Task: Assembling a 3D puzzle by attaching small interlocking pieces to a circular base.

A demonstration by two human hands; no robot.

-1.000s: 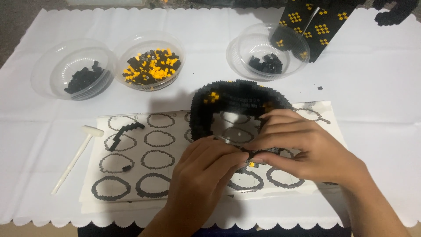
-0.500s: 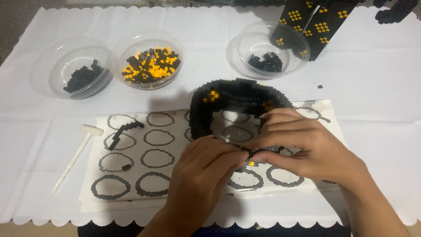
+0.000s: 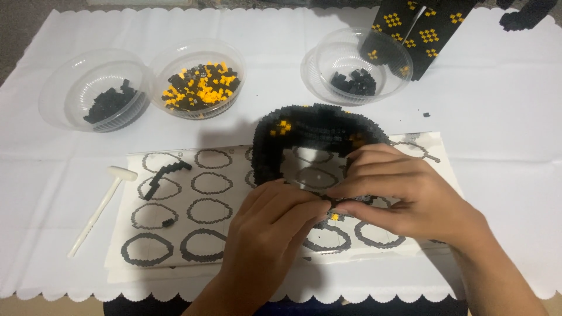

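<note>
A curved black ring wall of tiny building bricks, with a few yellow bricks in it, stands on a printed instruction sheet showing ring outlines. My left hand and my right hand meet at the ring's near edge, fingertips pinched together on a small black and yellow brick piece. The fingers hide how that piece joins the ring. A short black brick strip lies on the sheet to the left.
Three clear bowls stand at the back: black bricks, mixed black and yellow bricks, black bricks. A white plastic mallet lies left of the sheet. A black and yellow brick model stands far right. White scalloped tablecloth.
Both hands stay pinched at the ring's near edge with only slight finger shifts. Nothing else moved.
</note>
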